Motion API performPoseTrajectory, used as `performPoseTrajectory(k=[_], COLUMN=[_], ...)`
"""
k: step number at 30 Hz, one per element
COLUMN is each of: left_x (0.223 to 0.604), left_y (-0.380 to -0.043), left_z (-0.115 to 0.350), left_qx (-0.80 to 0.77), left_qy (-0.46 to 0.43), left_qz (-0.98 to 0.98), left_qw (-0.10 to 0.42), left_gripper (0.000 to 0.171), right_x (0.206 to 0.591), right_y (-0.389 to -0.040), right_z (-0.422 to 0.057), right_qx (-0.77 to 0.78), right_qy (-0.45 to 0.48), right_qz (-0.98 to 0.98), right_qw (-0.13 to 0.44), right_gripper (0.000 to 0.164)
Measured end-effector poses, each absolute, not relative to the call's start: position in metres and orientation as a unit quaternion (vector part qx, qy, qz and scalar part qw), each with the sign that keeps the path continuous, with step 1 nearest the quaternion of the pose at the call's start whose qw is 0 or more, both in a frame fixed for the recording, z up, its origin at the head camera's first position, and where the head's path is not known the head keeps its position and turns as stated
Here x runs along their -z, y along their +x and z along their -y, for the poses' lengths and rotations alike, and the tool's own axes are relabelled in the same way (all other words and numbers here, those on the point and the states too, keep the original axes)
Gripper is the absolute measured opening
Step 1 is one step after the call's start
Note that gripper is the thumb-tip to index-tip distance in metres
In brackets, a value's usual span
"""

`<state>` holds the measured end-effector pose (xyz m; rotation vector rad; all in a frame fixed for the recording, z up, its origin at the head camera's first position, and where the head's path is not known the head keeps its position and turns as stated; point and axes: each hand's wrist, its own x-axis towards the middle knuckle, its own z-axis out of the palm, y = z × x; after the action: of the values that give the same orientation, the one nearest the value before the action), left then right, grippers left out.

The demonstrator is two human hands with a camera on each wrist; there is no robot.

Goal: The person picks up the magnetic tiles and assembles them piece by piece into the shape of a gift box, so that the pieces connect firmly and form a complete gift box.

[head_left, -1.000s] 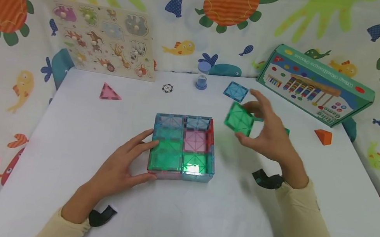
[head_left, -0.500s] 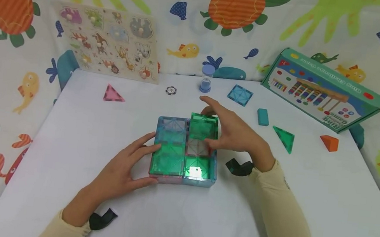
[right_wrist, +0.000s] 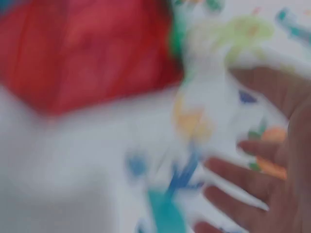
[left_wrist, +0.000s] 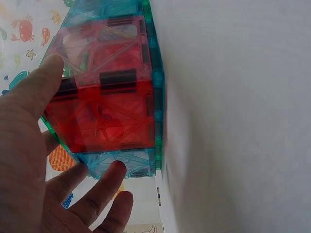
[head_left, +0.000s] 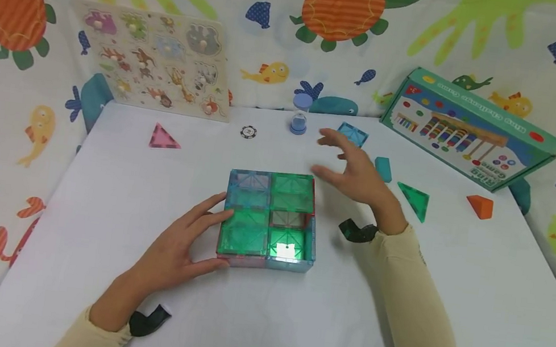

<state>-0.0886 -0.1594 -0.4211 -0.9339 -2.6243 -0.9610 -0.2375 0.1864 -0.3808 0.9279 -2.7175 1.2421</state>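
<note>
A flat box of translucent magnetic tiles [head_left: 245,233] stands mid-table in the head view. Two green squares and a blue one cover most of its top; the front right compartment and part of the one behind it are uncovered. My left hand [head_left: 175,239] holds the box at its left side, thumb at the front and fingers at the left edge. In the left wrist view, its thumb lies by the red and pink side tiles [left_wrist: 109,114]. Away from the box's back right corner hovers my right hand [head_left: 357,174], fingers spread and holding nothing.
A blue square tile [head_left: 357,134], a teal block [head_left: 383,169], a green triangle tile [head_left: 415,200] and an orange piece [head_left: 480,207] lie at right. Behind stand a sand timer [head_left: 300,116], game box [head_left: 468,132] and animal puzzle board [head_left: 157,62]. A pink triangle [head_left: 163,137] lies left.
My right hand brought a green square tile to the box's back right compartment, let go of it there, and drew back to the right. The left hand stayed on the box.
</note>
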Motion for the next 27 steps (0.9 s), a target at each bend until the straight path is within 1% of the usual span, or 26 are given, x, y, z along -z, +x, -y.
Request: performPoseTrajectory(k=[2,4,7,9,11,13,17,18,20,24,27], left_x=[0.422,0.423,0.423,0.423,0.421,0.42,0.418,0.417,0.417,0.418,0.42], left_y=[-0.088,-0.088,-0.087,-0.087,-0.087,-0.087,-0.087,-0.087,-0.086,-0.086,-0.087], left_z=[0.159,0.158,0.158,0.158,0.159,0.159,0.16,0.161,0.161,0.161,0.161], left_qx=[0.325,0.322,0.317,0.315,0.313,0.312,0.313,0.313,0.313,0.312,0.311], left_qy=[-0.316,-0.315,-0.311,-0.31,-0.31,-0.312,-0.316,-0.316,-0.315,-0.313,-0.315], left_qz=[0.886,0.888,0.891,0.892,0.893,0.892,0.89,0.89,0.89,0.892,0.892], left_qw=[0.095,0.094,0.092,0.093,0.094,0.096,0.099,0.099,0.099,0.097,0.096], left_gripper=[0.086,0.086,0.087,0.087,0.087,0.087,0.087,0.087,0.087,0.087,0.087], right_x=[0.397,0.416,0.437,0.443,0.44,0.428,0.398,0.392,0.388,0.396,0.403], right_y=[-0.249,-0.259,-0.267,-0.269,-0.268,-0.264,-0.254,-0.252,-0.25,-0.251,-0.253], right_z=[-0.201,-0.211,-0.216,-0.214,-0.213,-0.212,-0.211,-0.21,-0.21,-0.211,-0.215], right_qx=[-0.355,-0.28,-0.191,-0.151,-0.133,-0.124,-0.137,-0.141,-0.138,-0.117,-0.117], right_qy=[0.227,0.177,0.149,0.147,0.147,0.15,0.165,0.163,0.153,0.116,0.104], right_qz=[0.906,0.943,0.97,0.976,0.977,0.977,0.969,0.969,0.971,0.98,0.982], right_qw=[0.034,0.03,-0.02,-0.054,-0.075,-0.091,-0.122,-0.125,-0.12,-0.112,-0.107], right_gripper=[0.067,0.072,0.084,0.088,0.088,0.087,0.072,0.071,0.076,0.094,0.093])
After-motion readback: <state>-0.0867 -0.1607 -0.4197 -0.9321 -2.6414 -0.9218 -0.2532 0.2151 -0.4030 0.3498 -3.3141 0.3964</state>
